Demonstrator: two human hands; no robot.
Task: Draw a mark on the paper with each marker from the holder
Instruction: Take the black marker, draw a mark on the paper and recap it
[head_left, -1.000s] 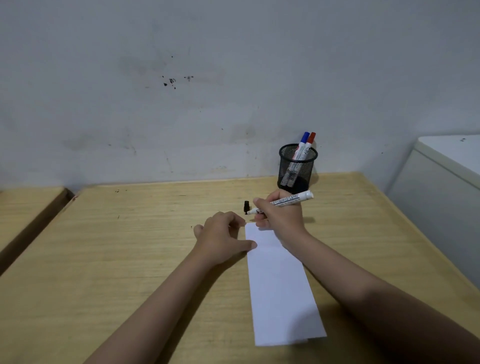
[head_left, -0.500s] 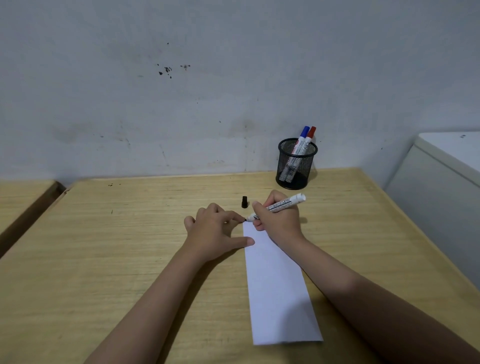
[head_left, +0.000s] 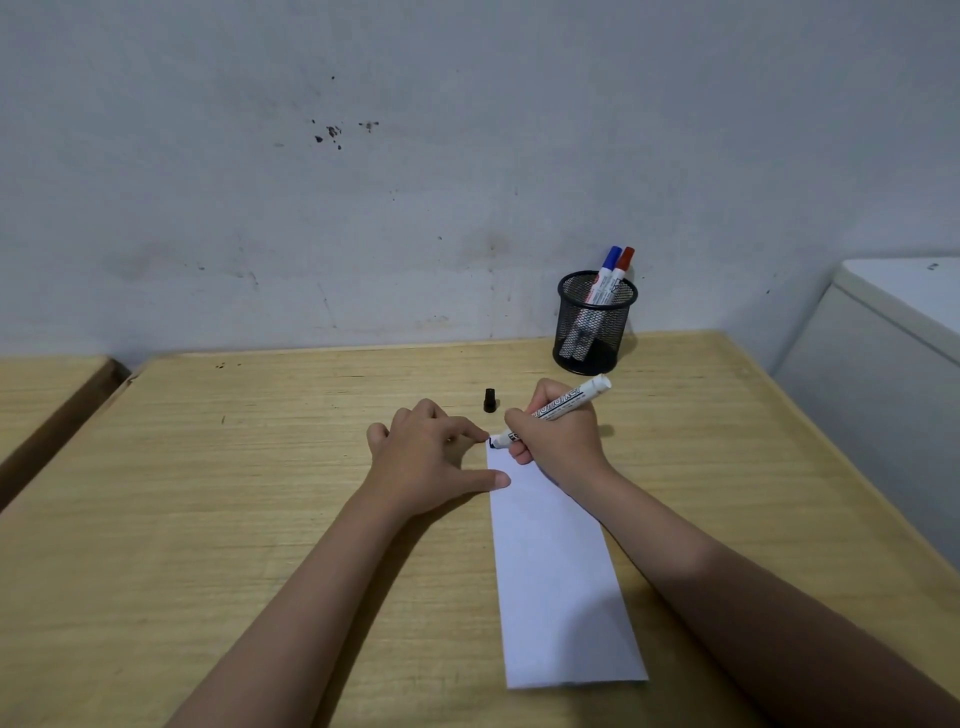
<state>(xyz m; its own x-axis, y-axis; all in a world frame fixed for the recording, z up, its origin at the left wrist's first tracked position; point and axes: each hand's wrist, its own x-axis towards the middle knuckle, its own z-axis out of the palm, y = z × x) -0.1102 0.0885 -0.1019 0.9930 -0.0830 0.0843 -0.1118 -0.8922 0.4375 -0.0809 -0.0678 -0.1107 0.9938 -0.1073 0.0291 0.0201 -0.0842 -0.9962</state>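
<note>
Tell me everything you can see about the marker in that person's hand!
The marker has a white barrel with dark printed lettering too blurred to read. Its cap is off, and its dark tip sits at the far left corner of the white paper strip. It lies slanted, tip low to the left, flat white end up to the right. The right hand grips it near the tip. A small black cap stands just beyond on the wooden table, likely belonging to it.

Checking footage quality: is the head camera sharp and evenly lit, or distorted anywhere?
Head view: soft, even light, no glare; faint shadows under the forearms on the wooden table; the long white paper strip and black mesh holder are sharp; wide-angle bending curves the table's edges.
</note>
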